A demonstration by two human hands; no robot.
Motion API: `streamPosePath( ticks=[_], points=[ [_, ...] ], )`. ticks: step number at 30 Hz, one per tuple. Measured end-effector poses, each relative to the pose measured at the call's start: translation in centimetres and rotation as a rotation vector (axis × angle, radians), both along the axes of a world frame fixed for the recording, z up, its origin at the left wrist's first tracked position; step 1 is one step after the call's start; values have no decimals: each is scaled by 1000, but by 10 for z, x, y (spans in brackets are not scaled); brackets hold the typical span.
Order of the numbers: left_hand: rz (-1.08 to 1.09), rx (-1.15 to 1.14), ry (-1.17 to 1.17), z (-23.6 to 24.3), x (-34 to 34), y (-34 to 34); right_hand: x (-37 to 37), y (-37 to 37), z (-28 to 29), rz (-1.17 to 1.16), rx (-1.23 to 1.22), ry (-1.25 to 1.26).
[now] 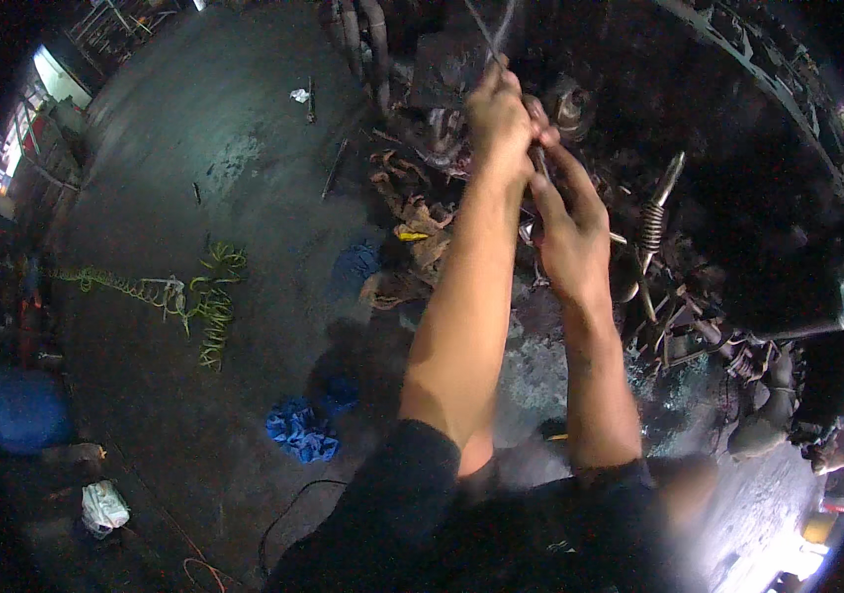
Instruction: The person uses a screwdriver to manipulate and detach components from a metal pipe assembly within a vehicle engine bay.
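Observation:
My left hand [501, 124] is closed in a fist at the upper middle, arm stretched forward. Out of its top runs a thin grey wire-like strand [489, 38], which parts into two lines toward the upper edge. My right hand [572, 232] is just below and to the right, its fingers bent up toward the left hand. Between its thumb and fingertips a thin dark piece shows; I cannot make out its kind. Dark machinery lies behind both hands. Right of my right hand is a metal rod with a coil spring [652, 227].
Brown rags [417, 222] lie left of my forearms. Blue crumpled cloth [301, 431] and a green coiled hose [212, 316] are on the dark floor [165, 188]. Metal parts [684, 331] crowd the right side. A blue container [28, 410] stands far left.

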State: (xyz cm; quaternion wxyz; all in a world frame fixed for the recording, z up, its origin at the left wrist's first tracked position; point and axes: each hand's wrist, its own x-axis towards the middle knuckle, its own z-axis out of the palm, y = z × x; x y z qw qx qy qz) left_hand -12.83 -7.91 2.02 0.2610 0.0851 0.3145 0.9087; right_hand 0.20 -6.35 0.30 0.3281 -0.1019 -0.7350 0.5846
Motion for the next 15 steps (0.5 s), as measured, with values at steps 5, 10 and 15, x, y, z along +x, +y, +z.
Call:
streamPosePath(
  ticks=[5, 10, 15],
  points=[
    [-60, -198, 110, -15, 32, -6, 30, -19, -33, -71, -27, 42],
    [108, -69, 49, -9, -4, -3, -3, -1, -20, -15, 91, -7],
    [106, -420, 183, -11, 25, 9, 10, 4, -52, -14, -32, 115]
  ],
)
